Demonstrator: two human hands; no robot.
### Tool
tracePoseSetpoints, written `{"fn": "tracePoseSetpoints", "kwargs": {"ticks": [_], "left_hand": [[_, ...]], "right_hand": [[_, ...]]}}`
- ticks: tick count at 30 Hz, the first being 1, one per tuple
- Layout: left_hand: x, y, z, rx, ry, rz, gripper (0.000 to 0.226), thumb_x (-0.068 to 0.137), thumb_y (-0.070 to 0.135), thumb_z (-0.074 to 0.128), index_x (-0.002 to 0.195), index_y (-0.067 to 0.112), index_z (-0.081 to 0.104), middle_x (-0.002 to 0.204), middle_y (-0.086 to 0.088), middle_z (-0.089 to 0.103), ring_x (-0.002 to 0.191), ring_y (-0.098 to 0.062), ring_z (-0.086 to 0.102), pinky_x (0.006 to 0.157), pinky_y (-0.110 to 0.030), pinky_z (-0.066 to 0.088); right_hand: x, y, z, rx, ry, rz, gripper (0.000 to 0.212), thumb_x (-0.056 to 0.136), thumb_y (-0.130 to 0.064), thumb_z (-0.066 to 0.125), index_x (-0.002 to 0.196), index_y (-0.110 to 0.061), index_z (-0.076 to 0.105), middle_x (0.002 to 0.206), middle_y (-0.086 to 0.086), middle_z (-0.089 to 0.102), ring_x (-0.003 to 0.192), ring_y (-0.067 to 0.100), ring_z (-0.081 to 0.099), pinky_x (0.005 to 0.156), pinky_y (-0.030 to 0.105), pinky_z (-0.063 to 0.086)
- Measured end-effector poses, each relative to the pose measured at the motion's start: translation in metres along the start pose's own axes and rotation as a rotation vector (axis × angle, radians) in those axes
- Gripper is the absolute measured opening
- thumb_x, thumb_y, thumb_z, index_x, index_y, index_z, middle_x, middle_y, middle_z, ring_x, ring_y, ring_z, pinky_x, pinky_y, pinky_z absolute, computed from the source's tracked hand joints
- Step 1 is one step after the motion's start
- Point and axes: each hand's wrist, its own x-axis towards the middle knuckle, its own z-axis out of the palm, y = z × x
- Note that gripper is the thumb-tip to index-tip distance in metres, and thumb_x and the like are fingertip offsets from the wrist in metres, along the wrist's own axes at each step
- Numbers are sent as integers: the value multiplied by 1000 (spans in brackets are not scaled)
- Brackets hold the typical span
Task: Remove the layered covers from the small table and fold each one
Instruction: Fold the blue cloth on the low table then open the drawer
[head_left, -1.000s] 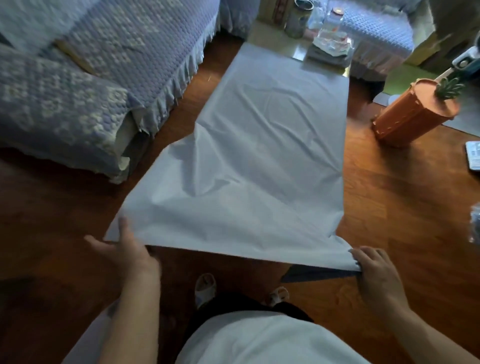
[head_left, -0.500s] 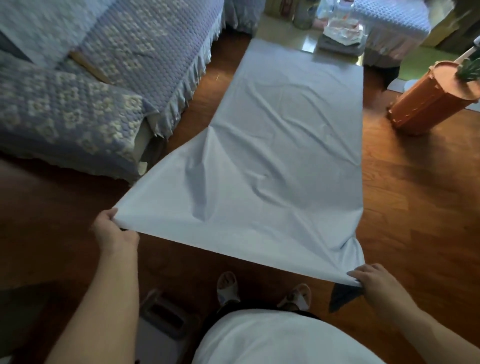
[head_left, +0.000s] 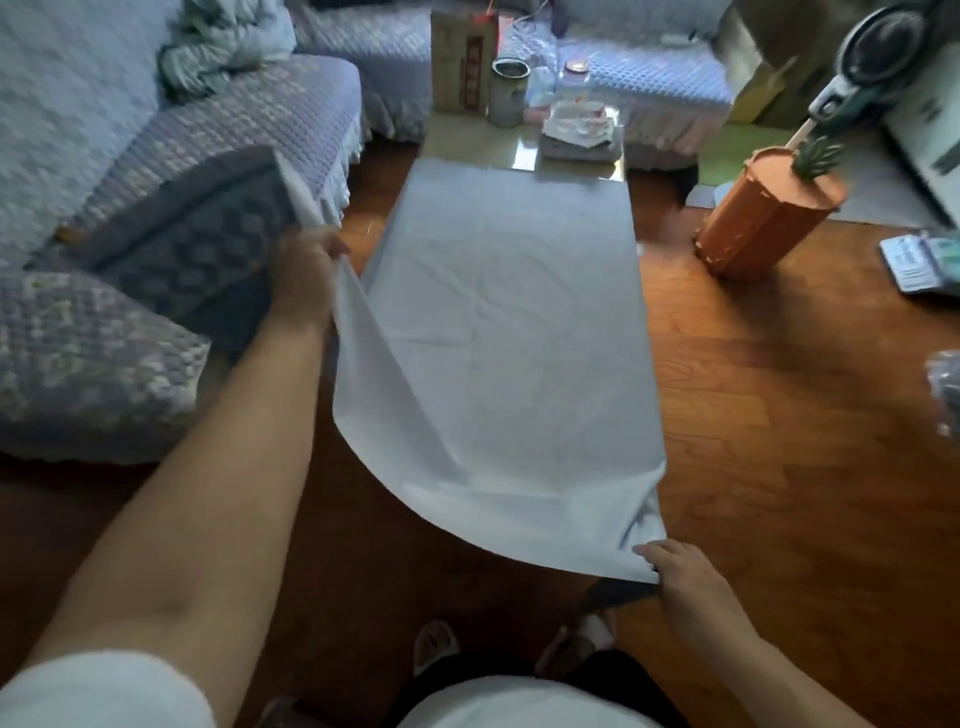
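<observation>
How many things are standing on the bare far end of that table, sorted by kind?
Paper bag: 1
Metal cup: 1
Clear jar: 1
Folded stack: 1
Total: 4. The clutter behind the jar is too blurred to count.

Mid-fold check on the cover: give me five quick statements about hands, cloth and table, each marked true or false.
1. The left hand grips one corner of the pale cover, lifted high. True.
2. The right hand hangs free, holding nothing. False: it pinches the near right corner, held low.
3. The cover lies fully off the table. False: its far end rests on the tabletop.
4. A metal cup stands at the table's far end. True.
5. The orange bin sits on the sofa. False: it stands on the wooden floor, right of the table.
</observation>
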Motion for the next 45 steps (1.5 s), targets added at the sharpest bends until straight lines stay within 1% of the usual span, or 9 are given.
{"fn": "tracePoseSetpoints", "kwargs": {"ticks": [5,8,11,16,19,25,30,41,45], "left_hand": [[-47,-10,207,410,-785,62,25,76,6,66,65,17,47,68,1,46,58,-10,42,56,-25,36],[-99,-99,272,1006,-1115,-30,30,93,40,61,110,16,64,113,-7,68,98,-25,63,84,-35,50],[-133,-165,272,1389,-1070,-24,63,97,66,40,138,19,46,139,-12,56,124,-35,55,102,-46,44],[-158,-176,234,1304,-1226,232,70,89,82,28,149,47,34,146,7,51,138,-19,43,121,-50,20],[-152,-177,211,1402,-1225,499,72,82,85,38,136,38,51,130,7,57,125,-18,50,111,-40,37],[-169,-178,201,1548,-978,770,20,60,20,72,74,28,60,65,7,61,60,-19,65,63,-29,49],[-205,-144,169,1516,-937,1032,26,67,14,36,60,24,59,55,2,59,52,-23,61,74,-35,53],[-237,-133,115,1644,-822,902,4,66,24,57,63,22,59,61,0,56,57,-29,62,51,-33,44],[-251,-141,120,1660,-870,813,20,59,24,79,61,21,59,60,-1,56,54,-28,60,44,-31,44]], "right_hand": [[38,26,-22,226,63,28,50,83,-2,64,128,-24,65,122,-3,63,116,23,54,85,27,40],[66,48,-31,248,72,-12,49,82,-4,61,126,-22,68,118,0,65,113,24,58,89,34,46],[91,57,-31,228,67,-129,45,76,-16,49,115,-26,69,104,0,67,100,27,63,81,41,51],[117,53,-41,295,93,-198,28,79,-17,44,99,-23,63,92,0,61,92,23,58,76,38,45],[121,53,-42,327,104,-207,11,78,-17,47,83,-22,54,85,-5,55,86,22,54,69,35,39],[93,41,-35,406,326,-112,15,76,-8,54,80,-22,50,91,-1,57,85,22,50,69,39,43],[62,40,40,595,587,202,35,80,-4,58,109,-19,71,108,-1,69,98,21,61,82,36,51],[42,149,66,1123,656,1199,26,95,-19,51,113,-7,66,108,14,65,87,27,56,70,35,40],[22,183,-7,737,780,973,33,97,-9,47,123,-9,67,117,25,62,101,41,58,84,44,45]]}}
